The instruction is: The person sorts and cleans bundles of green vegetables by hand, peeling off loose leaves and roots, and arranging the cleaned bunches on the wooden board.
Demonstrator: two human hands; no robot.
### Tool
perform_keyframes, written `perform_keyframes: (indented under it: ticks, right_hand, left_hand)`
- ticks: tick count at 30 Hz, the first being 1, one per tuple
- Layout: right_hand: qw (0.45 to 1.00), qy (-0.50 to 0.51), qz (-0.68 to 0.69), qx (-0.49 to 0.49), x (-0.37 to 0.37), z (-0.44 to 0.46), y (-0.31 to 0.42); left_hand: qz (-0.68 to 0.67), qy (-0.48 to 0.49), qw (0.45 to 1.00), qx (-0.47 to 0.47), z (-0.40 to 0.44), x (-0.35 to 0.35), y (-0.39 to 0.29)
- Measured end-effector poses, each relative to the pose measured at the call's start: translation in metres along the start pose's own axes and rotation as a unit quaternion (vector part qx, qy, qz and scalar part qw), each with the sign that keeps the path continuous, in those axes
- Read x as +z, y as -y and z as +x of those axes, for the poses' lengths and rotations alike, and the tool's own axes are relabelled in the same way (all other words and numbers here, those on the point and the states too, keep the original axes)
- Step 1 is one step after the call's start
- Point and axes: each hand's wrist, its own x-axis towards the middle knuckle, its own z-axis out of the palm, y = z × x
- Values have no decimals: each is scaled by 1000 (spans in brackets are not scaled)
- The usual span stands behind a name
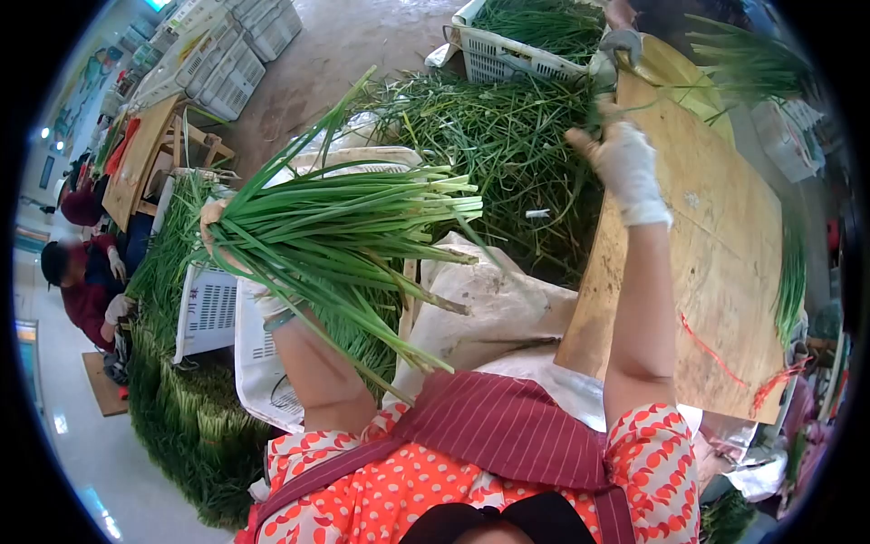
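Observation:
A loose bunch of garlic chives [335, 213] is gripped by the leafy end in my left hand [220, 238], its pale cut ends fanning out to the right. The fingers of that hand are partly hidden behind the leaves. My right hand [627, 172], in a white glove with bare fingertips, reaches forward at the left edge of a wooden board [689, 245]. Its thumb and fingers are apart, and I see nothing held in them. Beyond and left of it lies a heap of loose chive leaves [507, 154].
White crates [208, 308] with more chives stand at my left, above bundled chives [195, 426] on the floor. A filled crate [517, 63] is ahead. Red string [716, 354] lies on the board. Another person [86, 281] works at far left; another's hand [621, 14] shows ahead.

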Motion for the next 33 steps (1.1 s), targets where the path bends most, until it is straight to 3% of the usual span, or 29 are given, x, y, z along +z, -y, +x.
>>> perform_keyframes:
  ticks: [1, 2, 3, 4, 5, 7, 9, 10, 11, 12, 13, 16, 18, 21, 22, 23, 25, 27, 29, 30, 33]
  right_hand:
    - [997, 73, -11, -23, 1, -8, 15]
    - [972, 195, 125, 21, 13, -16, 19]
    - [882, 322, 341, 47, 15, -23, 38]
    - [778, 411, 461, 110, 15, -31, 61]
    - [760, 434, 467, 128, 25, -35, 73]
    - [665, 418, 602, 146, 44, -40, 90]
    - [543, 401, 704, 222, 44, -42, 108]
    - [574, 371, 710, 169, 36, -37, 113]
    - [601, 340, 713, 118, 28, -32, 117]
    - [641, 358, 668, 122, 22, -24, 114]
    - [661, 326, 667, 111, 31, -19, 111]
    - [636, 309, 701, 91, 20, -25, 117]
    - [600, 339, 715, 119, 14, -34, 121]
    - [584, 347, 720, 140, 29, -55, 127]
    - [551, 353, 739, 158, 21, -63, 135]
    - [581, 389, 694, 171, 18, -71, 137]
    - [562, 435, 682, 173, 13, -87, 137]
    - [582, 445, 658, 177, 2, -92, 131]
    - [654, 571, 495, 13, -25, -84, 121]
    - [656, 611, 441, 45, -52, -74, 125]
    - [651, 394, 605, -235, -32, -64, 71]
  left_hand:
    - [13, 14, 1000, -2, 0, 4, 0]
    - [26, 28, 999, -3, -1, 6, 1]
    - [27, 27, 999, -3, 0, 3, 0]
    - [58, 23, 998, 3, 5, -2, -2]
    - [88, 20, 996, 7, 8, -5, -2]
    - [94, 33, 995, 12, 11, 33, 10]
    - [-132, 20, 991, -25, 13, 86, 21]
    - [-131, 21, 991, -24, 17, 107, 25]
    - [71, -75, 995, -6, 18, 126, 30]
    - [270, -171, 947, 12, 18, 134, 32]
    - [158, -165, 971, -72, 30, 106, 25]
    - [76, -113, 987, -84, 36, 84, 20]
    - [-53, -58, 992, -94, 36, 71, 15]
    - [-51, -22, 996, -68, 45, 45, 6]
    - [-136, -86, 983, -90, 43, 44, 1]
    - [-135, -86, 983, -89, 44, 38, -2]
    - [-21, -25, 998, -53, 51, -10, -16]
    - [-4, -22, 999, -23, 51, -9, -21]
    - [0, -34, 999, -1, 48, 4, -20]
    - [2, -36, 999, 6, 45, 9, -19]
    - [12, -41, 999, 17, 43, 13, -22]
